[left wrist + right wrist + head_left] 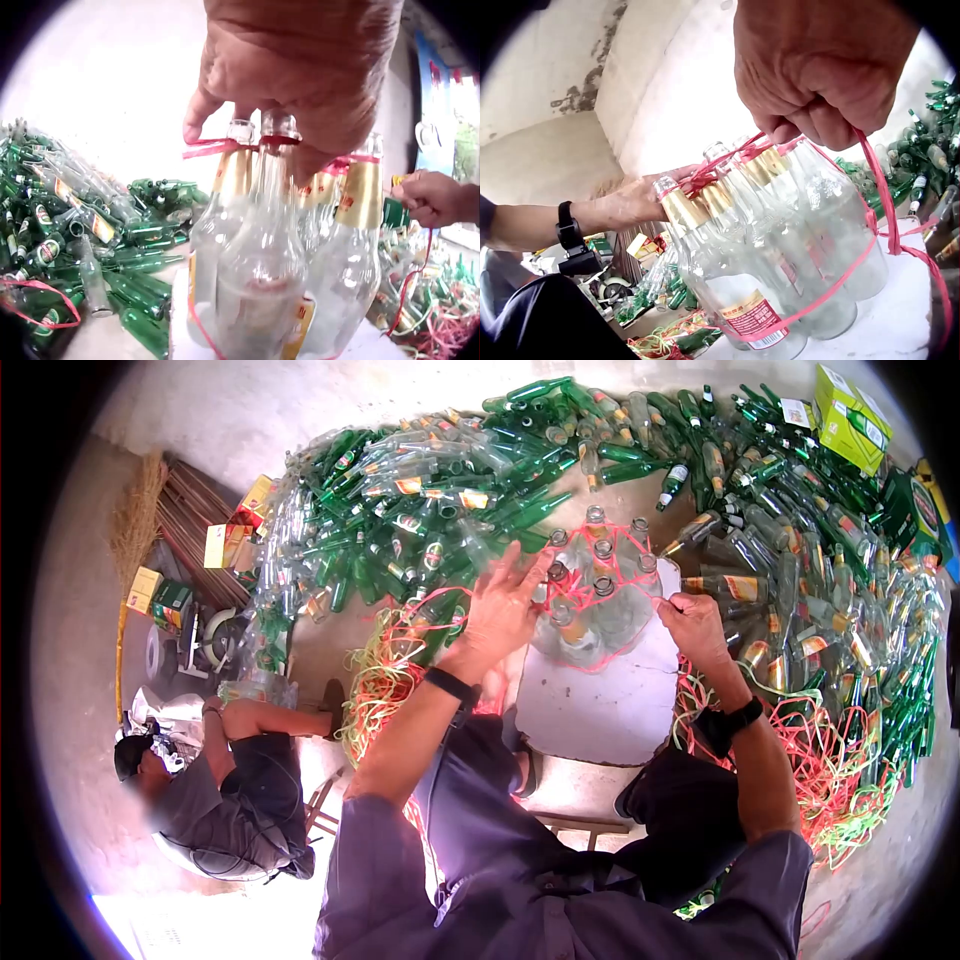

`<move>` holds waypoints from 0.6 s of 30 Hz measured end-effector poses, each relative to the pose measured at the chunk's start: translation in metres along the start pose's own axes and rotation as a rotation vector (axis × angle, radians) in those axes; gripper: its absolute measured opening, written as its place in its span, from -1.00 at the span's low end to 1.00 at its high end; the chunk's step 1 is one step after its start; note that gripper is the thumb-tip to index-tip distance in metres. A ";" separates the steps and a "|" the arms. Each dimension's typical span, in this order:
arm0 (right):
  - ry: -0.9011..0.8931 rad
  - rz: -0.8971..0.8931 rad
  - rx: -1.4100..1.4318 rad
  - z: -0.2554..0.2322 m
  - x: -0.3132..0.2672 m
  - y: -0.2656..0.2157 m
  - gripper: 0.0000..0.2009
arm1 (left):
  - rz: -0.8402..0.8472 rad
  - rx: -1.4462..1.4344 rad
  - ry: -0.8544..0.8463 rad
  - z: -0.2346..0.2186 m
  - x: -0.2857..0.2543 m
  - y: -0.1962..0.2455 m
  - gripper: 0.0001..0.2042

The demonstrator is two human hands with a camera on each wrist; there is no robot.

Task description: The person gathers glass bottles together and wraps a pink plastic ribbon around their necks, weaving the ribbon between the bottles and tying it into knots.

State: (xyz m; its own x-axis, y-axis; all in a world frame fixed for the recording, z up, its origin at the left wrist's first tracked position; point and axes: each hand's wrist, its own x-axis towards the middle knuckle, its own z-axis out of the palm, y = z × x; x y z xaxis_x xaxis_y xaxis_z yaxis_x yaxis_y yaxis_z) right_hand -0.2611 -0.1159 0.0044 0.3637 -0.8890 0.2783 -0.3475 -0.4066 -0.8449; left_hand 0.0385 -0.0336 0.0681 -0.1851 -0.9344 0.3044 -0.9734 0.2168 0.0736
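Several clear glass bottles [572, 632] with gold neck foil stand upright in a tight cluster on a white board [600, 720]. Red plastic twine [886, 196] runs among their necks, and a loop of it circles their lower bodies. My left hand [498, 608] is at the left side of the necks, fingers extended; in the left wrist view a fingertip touches the twine beside a bottle mouth. On the right of the cluster, my right hand [693, 628] is a fist gripping the twine, which is drawn taut toward the necks and hangs below the fist.
A large heap of green and clear bottles [430, 490] curves round the back and right. Tangled red and green twine [385, 680] lies on both sides of the board. A seated person [235, 790] is at the left, near cardboard boxes [228, 546].
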 end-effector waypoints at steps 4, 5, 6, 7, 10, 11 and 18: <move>0.007 0.064 0.067 0.007 -0.004 -0.005 -0.61 | -0.010 -0.067 0.003 0.008 0.012 -0.009 -0.35; 0.002 0.035 0.055 0.010 -0.006 -0.008 -0.62 | 0.025 -0.033 0.034 0.011 0.014 -0.012 -0.36; -0.002 0.005 0.042 0.011 -0.007 -0.010 -0.62 | 0.060 0.002 0.066 0.013 0.015 -0.013 -0.38; -0.002 0.006 0.040 0.012 -0.007 -0.010 -0.62 | 0.060 0.001 0.066 0.014 0.014 -0.014 -0.38; -0.010 -0.023 0.026 0.011 -0.007 -0.011 -0.63 | 0.072 -0.027 0.057 0.013 0.013 -0.015 -0.38; -0.021 -0.023 0.045 0.010 -0.008 -0.013 -0.63 | 0.061 -0.025 0.013 0.011 0.012 -0.015 -0.36; -0.057 0.015 0.044 0.010 -0.008 -0.013 -0.65 | -0.121 -0.057 -0.219 -0.014 0.011 0.005 -0.20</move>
State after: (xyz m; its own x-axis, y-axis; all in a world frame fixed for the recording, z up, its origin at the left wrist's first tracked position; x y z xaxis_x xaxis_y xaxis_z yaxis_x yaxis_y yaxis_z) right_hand -0.2506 -0.1014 0.0084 0.4080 -0.8808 0.2403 -0.3150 -0.3829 -0.8685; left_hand 0.0336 -0.0390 0.0848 -0.0989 -0.9921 0.0773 -0.9822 0.1098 0.1525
